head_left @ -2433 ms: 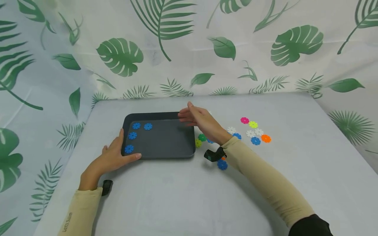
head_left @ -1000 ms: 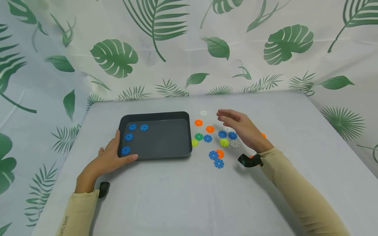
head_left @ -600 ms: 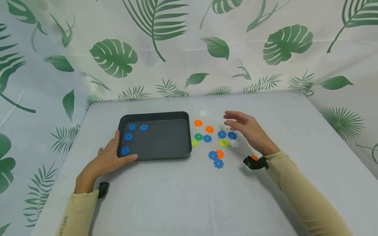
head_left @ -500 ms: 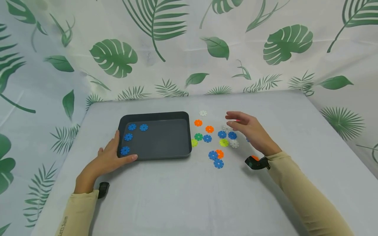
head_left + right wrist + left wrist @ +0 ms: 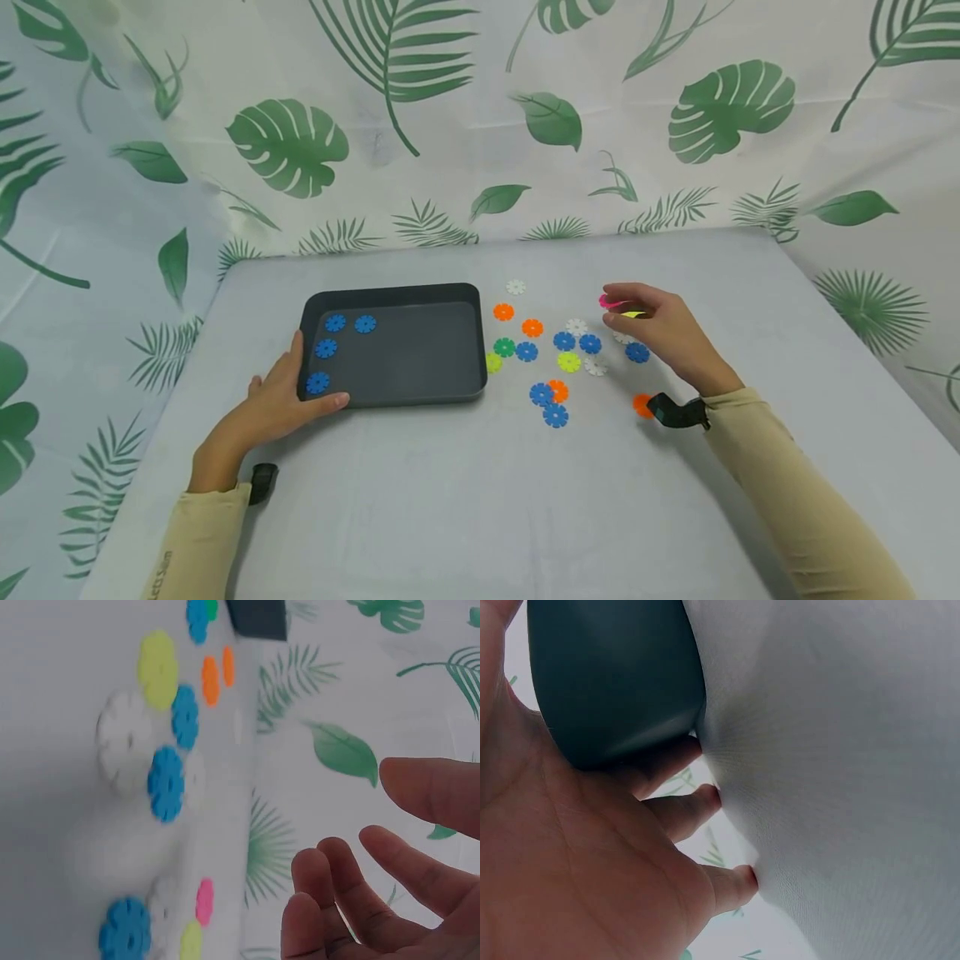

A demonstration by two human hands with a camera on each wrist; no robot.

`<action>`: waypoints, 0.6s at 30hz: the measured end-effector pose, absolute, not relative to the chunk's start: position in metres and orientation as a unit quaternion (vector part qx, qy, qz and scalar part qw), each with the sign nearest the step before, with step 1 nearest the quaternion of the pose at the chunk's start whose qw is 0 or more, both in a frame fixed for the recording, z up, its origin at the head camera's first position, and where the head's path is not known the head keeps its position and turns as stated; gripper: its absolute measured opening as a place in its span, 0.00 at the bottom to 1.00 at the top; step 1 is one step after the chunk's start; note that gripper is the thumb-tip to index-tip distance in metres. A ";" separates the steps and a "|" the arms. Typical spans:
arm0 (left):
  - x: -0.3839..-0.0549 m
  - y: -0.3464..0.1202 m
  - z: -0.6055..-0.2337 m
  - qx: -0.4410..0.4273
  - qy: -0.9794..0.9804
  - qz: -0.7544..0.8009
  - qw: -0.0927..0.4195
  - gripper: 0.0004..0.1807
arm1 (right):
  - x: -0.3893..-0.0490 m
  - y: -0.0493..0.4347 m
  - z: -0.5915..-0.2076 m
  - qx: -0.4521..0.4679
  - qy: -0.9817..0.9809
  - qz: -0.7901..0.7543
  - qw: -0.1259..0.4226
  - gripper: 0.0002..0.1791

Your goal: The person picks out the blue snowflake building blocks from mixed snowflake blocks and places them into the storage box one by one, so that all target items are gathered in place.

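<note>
My left hand (image 5: 273, 404) rests against the near left corner of a dark grey tray (image 5: 408, 393), its extended thumb along the near side and its fingers by the left wall. In the left wrist view, fingertips (image 5: 746, 881) reach the tabletop beside the tray. Several blue snowflake discs (image 5: 326, 348) lie in the tray's left part. My right hand (image 5: 667, 329) hovers over the right part of the loose discs, fingers slightly bent and thumb apart, holding nothing. Nearest it are a pink disc (image 5: 604, 300), a yellow disc (image 5: 634, 315), partly hidden by the fingers, and a blue disc (image 5: 637, 352).
Between tray and right hand lie several snowflake discs, among them a green disc (image 5: 504, 347), an orange disc (image 5: 532, 327) and a white disc (image 5: 515, 287). Another orange disc (image 5: 642, 406) sits by the right wrist camera (image 5: 677, 412). A leaf-patterned curtain (image 5: 442, 167) backs the white table (image 5: 420, 517).
My right hand has moved from above the tray's right side rightward over the loose discs, uncovering many of them. The left hand stays at the tray corner; the view has shifted slightly.
</note>
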State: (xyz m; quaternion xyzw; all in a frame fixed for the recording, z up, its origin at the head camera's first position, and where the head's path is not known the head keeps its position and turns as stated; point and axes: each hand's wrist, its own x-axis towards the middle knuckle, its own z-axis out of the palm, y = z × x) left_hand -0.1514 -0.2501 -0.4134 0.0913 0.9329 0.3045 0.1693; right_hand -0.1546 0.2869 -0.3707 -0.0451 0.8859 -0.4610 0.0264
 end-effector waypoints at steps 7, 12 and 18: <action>-0.151 -0.250 -0.413 0.090 0.932 0.306 0.171 0.76 | -0.153 0.297 -0.374 -0.035 0.923 -0.383 0.008 0.26; -0.151 -0.250 -0.414 0.091 0.932 0.306 0.172 0.76 | -0.152 0.304 -0.379 -0.029 0.942 -0.334 0.019 0.27; -0.151 -0.250 -0.413 0.091 0.932 0.305 0.172 0.76 | -0.154 0.312 -0.385 -0.060 0.950 -0.305 0.017 0.21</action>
